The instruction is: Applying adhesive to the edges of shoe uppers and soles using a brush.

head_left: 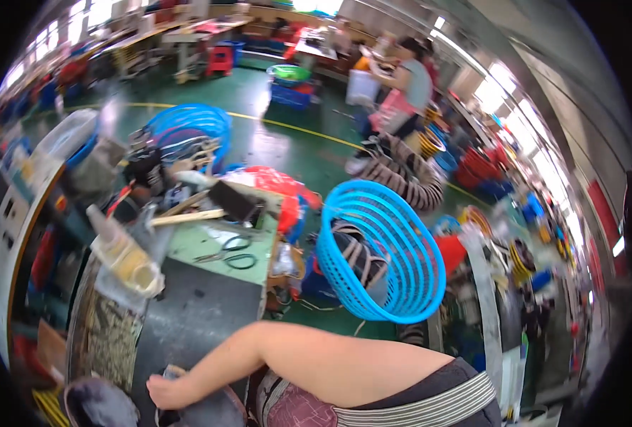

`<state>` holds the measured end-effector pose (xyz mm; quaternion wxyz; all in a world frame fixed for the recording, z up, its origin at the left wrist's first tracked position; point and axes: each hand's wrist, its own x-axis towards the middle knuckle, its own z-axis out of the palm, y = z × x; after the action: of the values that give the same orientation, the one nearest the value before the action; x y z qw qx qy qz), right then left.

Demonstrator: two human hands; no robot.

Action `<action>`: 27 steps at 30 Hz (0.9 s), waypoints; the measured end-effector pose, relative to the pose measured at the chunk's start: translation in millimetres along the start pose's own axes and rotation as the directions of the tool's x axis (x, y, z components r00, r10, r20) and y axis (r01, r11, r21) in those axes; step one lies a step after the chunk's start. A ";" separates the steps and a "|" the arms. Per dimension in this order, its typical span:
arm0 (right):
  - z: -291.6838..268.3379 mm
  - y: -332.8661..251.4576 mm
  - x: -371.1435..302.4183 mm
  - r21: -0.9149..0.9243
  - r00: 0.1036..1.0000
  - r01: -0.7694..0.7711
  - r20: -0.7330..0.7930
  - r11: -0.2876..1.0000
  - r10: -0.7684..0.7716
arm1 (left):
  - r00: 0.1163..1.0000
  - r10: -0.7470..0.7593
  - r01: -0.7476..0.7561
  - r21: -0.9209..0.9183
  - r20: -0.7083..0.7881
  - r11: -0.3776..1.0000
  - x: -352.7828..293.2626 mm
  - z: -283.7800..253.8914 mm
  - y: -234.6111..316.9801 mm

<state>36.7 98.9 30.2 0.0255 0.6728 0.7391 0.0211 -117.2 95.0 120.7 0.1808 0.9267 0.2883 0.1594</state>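
My right arm reaches in from the lower right, bent at the elbow, over a dark work surface (196, 306). At its end my right hand (170, 391) is closed, its fingers curled on a grey piece of material (216, 410) whose shape is partly hidden and blurred. A small grey-blue edge shows just above the knuckles. Beside the hand, at the bottom edge, lies a dark rounded thing (101, 404) too smeared to name. My left hand is out of view. Farther up the bench are scissors (239, 261) with dark green handles and a yellowish plastic bottle (127, 260).
A wooden-handled tool (188, 218) lies beyond the scissors. Right of the bench stands a tilted blue basket (408, 263) holding dark striped pieces. Another blue basket (220, 132) is farther back. Across the green floor (273, 153) a person (408, 85) sits at work.
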 end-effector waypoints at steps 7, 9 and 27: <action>-32.2 8.8 -75.5 0.084 0.908 0.010 -0.419 0.996 0.026 | 0.993 0.122 -0.122 0.032 0.006 0.992 -18.5 178.5 48.6; -32.9 2.6 -95.5 0.315 0.993 0.046 -0.119 0.948 -0.009 | 0.991 0.038 -0.042 0.024 0.130 0.999 -17.8 188.2 41.8; 23.1 45.2 -138.6 0.201 0.997 -0.021 0.082 0.979 0.004 | 0.931 -0.248 0.143 -0.357 -0.269 0.923 -30.1 193.1 36.4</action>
<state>96.0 -34.9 11.5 -0.0127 0.6769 0.7315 -0.0812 -46.2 2.2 -40.2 0.3019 0.8125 0.3741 0.3296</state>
